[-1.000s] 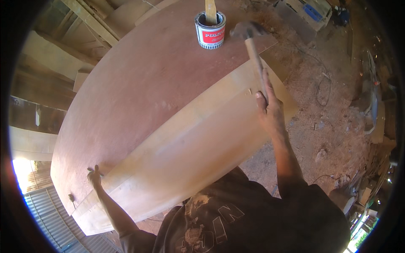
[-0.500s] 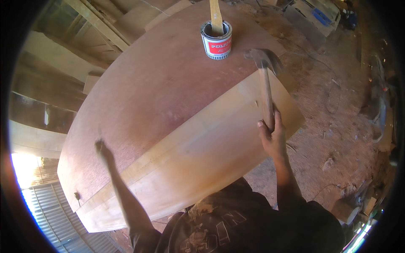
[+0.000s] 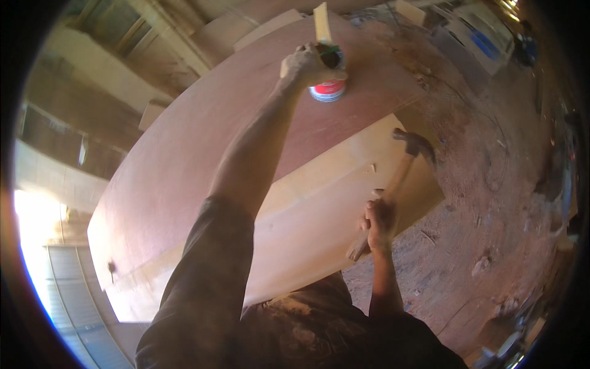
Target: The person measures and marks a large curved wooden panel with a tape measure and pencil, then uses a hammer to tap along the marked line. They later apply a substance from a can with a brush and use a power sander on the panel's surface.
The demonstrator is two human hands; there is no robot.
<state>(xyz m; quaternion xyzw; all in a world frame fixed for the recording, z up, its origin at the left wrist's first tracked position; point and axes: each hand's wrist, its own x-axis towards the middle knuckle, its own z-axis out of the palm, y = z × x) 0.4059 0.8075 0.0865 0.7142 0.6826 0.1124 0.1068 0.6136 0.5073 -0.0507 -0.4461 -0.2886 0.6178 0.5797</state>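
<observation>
My left hand (image 3: 302,66) reaches far forward and grips the upper part of a tin can (image 3: 328,91) with a red and white label. A flat wooden stick (image 3: 322,24) stands up out of the can's dark opening. In my right hand (image 3: 379,226) is a claw hammer (image 3: 402,172), held by its wooden handle with the head pointing away from me. The hammer lies just over a pale thin sheet (image 3: 313,227). That sheet runs along the near side of a large curved reddish-brown board (image 3: 209,129), on which the can stands.
A small nail-like piece (image 3: 111,268) sticks up at the board's left end, and another (image 3: 372,167) from the pale sheet near the hammer. Dusty ground (image 3: 473,203) with scattered scraps lies to the right. Timber beams (image 3: 169,34) stand at the far left.
My left hand has swung from above the board's left part forward to the can and closed on it. My right hand has lowered the hammer toward me and tilted it over the sheet.
</observation>
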